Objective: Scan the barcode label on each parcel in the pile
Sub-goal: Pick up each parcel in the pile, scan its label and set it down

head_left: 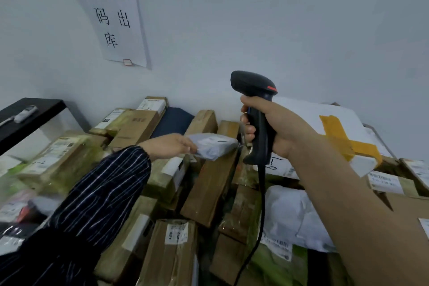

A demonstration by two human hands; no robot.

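Head camera, looking down into the corner of a room: a pale grey wall (pixel 278 18) fills the upper half of the scene. Below it a pile of parcels (pixel 213 181) spreads from edge to edge, mostly brown cardboard boxes under clear tape, many bearing white labels, with soft white bags among them. A large white padded parcel (pixel 313 114), crossed with yellow tape (pixel 348 144), lies at the back right of the heap against the wall. A paper notice (pixel 111 14) printed with big black Chinese characters is fixed to the wall at upper left.

The person's bare right forearm reaches in from the lower right. A dark striped sleeve (pixel 99 193) covers the left arm, which comes in from the lower left. A black worktop (pixel 46 105) stands at the far left beside the pile.

The right hand (pixel 274 127) is clenched round the handle of a black barcode scanner (pixel 255 90), held upright above the pile, and its black cable (pixel 260 204) hangs down across the boxes. The left hand (pixel 169 146) pinches one end of a small grey plastic-wrapped parcel (pixel 213 145), lifted off the heap and held level just left of the scanner's handle. Whether the parcel's far end touches the right hand's fingers cannot be told, and the print on its upper face is too blurred to read. A white handheld device (pixel 25 112) lies on the worktop.
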